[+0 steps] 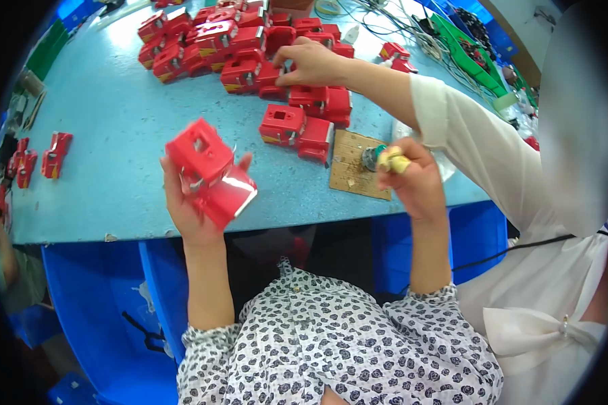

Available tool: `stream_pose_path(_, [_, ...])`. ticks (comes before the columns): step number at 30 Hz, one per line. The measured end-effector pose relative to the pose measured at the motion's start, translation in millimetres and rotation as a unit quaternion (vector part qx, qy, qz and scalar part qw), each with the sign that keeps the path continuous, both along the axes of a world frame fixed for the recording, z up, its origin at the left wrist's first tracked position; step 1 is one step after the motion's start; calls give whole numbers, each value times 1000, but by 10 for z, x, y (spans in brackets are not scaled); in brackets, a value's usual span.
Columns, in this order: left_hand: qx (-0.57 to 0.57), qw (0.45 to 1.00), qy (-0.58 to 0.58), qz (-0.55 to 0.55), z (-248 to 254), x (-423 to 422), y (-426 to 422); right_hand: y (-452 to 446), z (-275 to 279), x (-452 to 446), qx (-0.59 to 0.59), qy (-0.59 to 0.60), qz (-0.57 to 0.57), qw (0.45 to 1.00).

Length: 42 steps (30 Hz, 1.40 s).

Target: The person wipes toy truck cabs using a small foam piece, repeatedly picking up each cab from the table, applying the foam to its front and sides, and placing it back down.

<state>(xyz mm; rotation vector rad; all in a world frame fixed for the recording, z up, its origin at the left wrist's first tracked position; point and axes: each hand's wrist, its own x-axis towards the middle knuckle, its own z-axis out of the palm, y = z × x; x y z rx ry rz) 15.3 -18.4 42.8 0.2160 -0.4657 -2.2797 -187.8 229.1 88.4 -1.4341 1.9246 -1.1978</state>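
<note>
My left hand (186, 214) is raised over the table's front edge, its fingers wrapped round a red toy truck body (203, 158) with a square hole in its roof. My right hand (417, 181) is closed, with yellow coverings (393, 160) on its fingertips. It is blurred, and I cannot make out whether something thin is pinched in it. Just beside those fingertips stands a small dark jar with green at its top (370, 159), on a stained piece of cardboard (348, 177). Another red truck body (297, 129) lies left of the cardboard.
A co-worker's hand (314, 62) reaches from the right onto the many red truck bodies (216, 37) heaped at the back. More bodies (56, 155) lie far left. Cables (412, 34) and a green tray (466, 54) sit back right. Blue bins (101, 290) stand below the table (108, 196).
</note>
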Motion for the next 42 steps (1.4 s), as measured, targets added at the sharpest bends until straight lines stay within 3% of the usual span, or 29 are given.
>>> stream_pose_path(1, [62,995,58,-54,-182,39,59,-85,-59,40,-143,-368,-120,911])
stream_pose_path(5, [89,985,71,-129,-372,70,237,-272,-23,335,-160,-435,-57,884])
stream_pose_path(10, [71,980,69,-171,-363,-58,294,-277,15,314,-141,-449,-75,879])
stream_pose_path(15, [76,978,72,-182,-369,-99,280,-182,22,150,-219,-439,-152,858])
stream_pose_path(21, [96,982,25,-161,-327,-70,273,-189,223,-101,-242,-336,-225,882])
stream_pose_path(24, [73,981,40,-175,-418,-38,236,-88,285,-216,-260,-344,-189,882])
stream_pose_path(29, [53,983,29,-171,-390,-68,242,-23,199,-90,-169,-358,-230,889])
stream_pose_path(42, [63,974,83,-200,-382,-119,213,122,-66,-59,-113,-408,-214,880])
